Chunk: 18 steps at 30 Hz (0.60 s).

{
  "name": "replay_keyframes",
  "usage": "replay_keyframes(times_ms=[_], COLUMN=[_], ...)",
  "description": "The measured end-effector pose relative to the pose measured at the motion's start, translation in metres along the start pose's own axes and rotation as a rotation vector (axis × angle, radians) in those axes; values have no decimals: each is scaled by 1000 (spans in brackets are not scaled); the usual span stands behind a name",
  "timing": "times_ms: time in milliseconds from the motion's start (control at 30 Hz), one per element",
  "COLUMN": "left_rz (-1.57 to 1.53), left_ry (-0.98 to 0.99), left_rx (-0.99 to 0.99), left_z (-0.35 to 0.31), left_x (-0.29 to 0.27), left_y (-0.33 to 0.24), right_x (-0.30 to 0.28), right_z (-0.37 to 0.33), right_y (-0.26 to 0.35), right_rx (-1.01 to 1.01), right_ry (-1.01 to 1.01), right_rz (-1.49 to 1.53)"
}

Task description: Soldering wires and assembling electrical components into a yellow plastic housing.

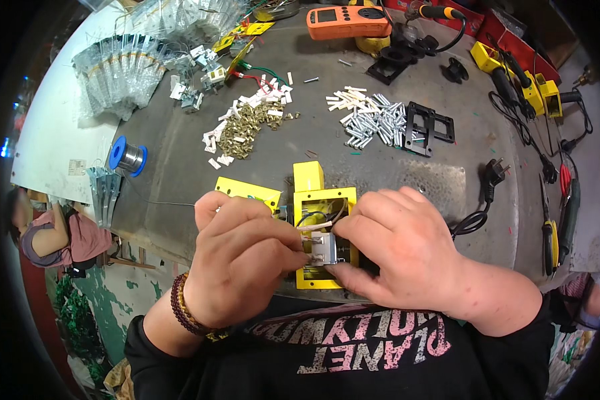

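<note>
A small silver metal component with terminals (323,248) is held over a yellow open-framed housing (313,284) near the table's front edge. My right hand (400,247) grips the component from the right, thumb below and fingers above. My left hand (243,250) is closed, its fingertips against the component's left side; whatever they pinch is hidden. A pale sleeved wire (313,227) runs between the two hands, just above the component. Dark wires (313,217) show inside the housing. A yellow plate with holes (247,191) lies partly behind my left hand.
Brass-coloured parts (243,133) and silver screws (373,123) lie in piles. Around them are a solder spool (128,157), black frames (428,130), an orange multimeter (349,23), a plugged cord (492,180) and yellow-handled pliers (549,247). Bagged parts (117,73) fill the far left. Another person (60,237) is at left.
</note>
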State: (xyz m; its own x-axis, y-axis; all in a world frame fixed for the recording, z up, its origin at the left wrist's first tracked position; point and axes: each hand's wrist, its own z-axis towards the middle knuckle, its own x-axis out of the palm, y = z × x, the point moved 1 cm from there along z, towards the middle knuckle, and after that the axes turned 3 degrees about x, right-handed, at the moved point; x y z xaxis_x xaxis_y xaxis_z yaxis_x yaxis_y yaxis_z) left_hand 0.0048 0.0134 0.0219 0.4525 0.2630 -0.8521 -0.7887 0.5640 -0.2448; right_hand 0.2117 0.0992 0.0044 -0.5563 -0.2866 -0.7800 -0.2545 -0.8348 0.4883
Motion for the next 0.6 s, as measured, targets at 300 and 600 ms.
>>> replay_keyframes(times_ms=[300, 600], left_rz=[19, 11], left_ry=[-16, -20], left_rx=[-54, -2], left_z=[0, -1], left_x=[3, 1], left_y=[-1, -5], right_x=[2, 4], right_z=[0, 0], right_y=[1, 1], right_rx=[13, -19], right_ry=[-5, 3], right_rz=[4, -7])
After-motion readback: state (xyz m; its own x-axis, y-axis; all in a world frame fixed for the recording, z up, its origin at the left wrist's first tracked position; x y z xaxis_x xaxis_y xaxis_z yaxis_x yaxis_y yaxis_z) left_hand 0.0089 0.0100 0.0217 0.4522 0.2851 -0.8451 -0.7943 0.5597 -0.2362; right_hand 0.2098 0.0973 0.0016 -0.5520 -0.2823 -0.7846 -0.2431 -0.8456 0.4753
